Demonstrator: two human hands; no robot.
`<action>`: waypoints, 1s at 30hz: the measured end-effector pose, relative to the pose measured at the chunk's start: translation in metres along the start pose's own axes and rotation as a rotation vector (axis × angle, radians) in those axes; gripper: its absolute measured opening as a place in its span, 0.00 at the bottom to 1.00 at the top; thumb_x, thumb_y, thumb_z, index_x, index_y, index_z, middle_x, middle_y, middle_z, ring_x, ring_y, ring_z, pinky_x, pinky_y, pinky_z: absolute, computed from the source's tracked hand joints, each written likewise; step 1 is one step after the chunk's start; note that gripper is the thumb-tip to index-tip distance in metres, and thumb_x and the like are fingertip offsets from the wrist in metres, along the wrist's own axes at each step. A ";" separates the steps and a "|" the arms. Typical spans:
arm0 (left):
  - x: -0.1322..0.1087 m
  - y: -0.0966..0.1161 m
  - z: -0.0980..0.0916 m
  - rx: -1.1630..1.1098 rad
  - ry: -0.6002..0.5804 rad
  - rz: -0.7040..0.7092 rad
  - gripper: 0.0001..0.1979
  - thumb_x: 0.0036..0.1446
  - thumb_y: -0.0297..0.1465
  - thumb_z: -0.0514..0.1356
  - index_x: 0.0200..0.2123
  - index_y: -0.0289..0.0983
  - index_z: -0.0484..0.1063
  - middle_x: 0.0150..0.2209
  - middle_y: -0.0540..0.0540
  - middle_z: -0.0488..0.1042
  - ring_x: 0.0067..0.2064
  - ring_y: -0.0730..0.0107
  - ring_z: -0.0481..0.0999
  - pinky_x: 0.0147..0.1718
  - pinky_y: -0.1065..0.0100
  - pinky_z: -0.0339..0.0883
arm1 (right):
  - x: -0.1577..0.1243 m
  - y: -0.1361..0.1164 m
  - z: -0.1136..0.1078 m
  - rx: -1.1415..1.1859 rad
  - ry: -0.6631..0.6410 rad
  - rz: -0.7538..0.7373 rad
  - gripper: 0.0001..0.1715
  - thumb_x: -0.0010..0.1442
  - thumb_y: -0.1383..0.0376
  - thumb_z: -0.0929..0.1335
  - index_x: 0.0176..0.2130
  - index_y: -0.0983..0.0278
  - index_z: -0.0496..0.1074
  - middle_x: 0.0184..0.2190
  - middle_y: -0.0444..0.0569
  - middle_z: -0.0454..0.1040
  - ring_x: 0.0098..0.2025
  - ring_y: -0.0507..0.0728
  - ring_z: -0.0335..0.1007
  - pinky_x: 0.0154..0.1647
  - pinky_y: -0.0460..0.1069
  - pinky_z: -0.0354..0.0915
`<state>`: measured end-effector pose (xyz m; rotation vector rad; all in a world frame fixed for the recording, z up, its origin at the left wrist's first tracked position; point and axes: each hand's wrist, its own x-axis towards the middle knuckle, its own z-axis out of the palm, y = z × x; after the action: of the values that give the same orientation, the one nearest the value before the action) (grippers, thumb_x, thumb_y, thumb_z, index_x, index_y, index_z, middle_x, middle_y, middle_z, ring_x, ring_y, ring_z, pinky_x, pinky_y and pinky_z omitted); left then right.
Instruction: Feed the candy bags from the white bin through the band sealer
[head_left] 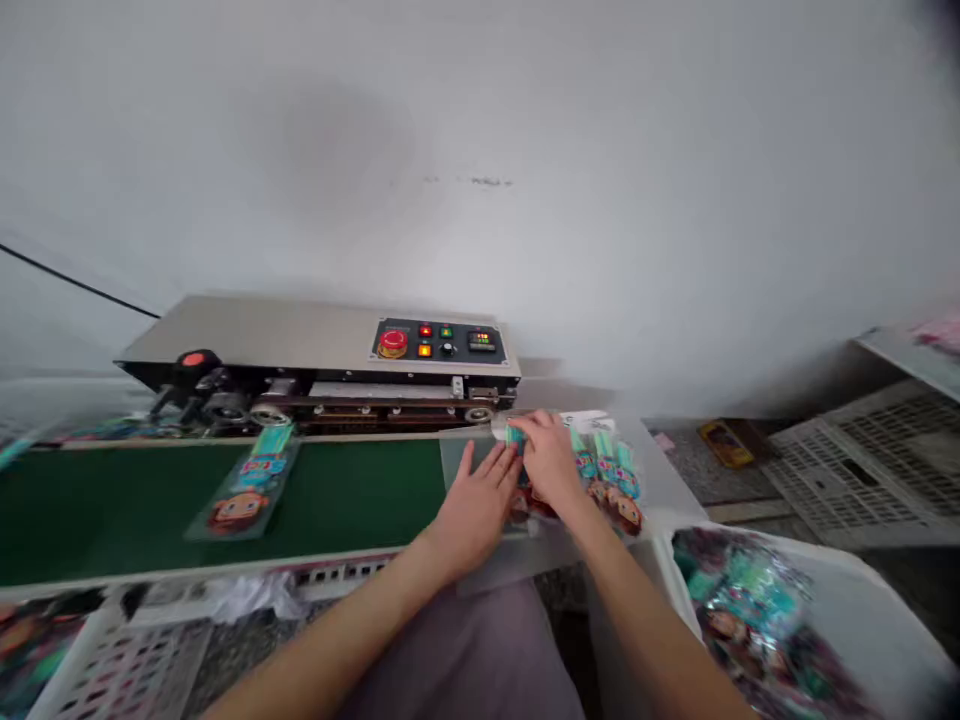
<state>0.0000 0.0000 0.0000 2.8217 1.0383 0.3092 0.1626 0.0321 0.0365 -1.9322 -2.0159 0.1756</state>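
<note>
My left hand (478, 500) lies flat with its fingers stretched out, its fingertips on a clear plastic packet (517, 505) at the right end of the green belt. Curled at the top edge of that same packet, my right hand (547, 455) grips it. Both hands cover much of the packet; a turquoise top and a printed cartoon face show in part. Just right of my right hand, several like packets (619, 490) lie overlapped on the white surface. Another packet (244, 490) rests on the green conveyor belt (360, 500) to the left.
Behind the belt stands a band sealing machine (300, 335) with a red stop button (392, 343) and lit switches. A white bin (862, 600) at the lower right holds many packets. Plastic crates (855, 470) stand at the right, and another crate (127, 670) sits lower left.
</note>
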 end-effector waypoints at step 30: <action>0.000 0.006 0.000 0.025 0.075 -0.095 0.27 0.72 0.33 0.39 0.70 0.34 0.54 0.73 0.41 0.50 0.73 0.55 0.50 0.67 0.32 0.40 | -0.065 0.010 -0.005 -0.396 0.177 0.008 0.19 0.68 0.62 0.64 0.54 0.63 0.75 0.54 0.57 0.74 0.53 0.67 0.64 0.52 0.59 0.58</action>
<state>0.0035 -0.0047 0.0007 2.7907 1.1951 0.3983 0.1751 -0.0318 0.0274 -2.0934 -2.0384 -0.4095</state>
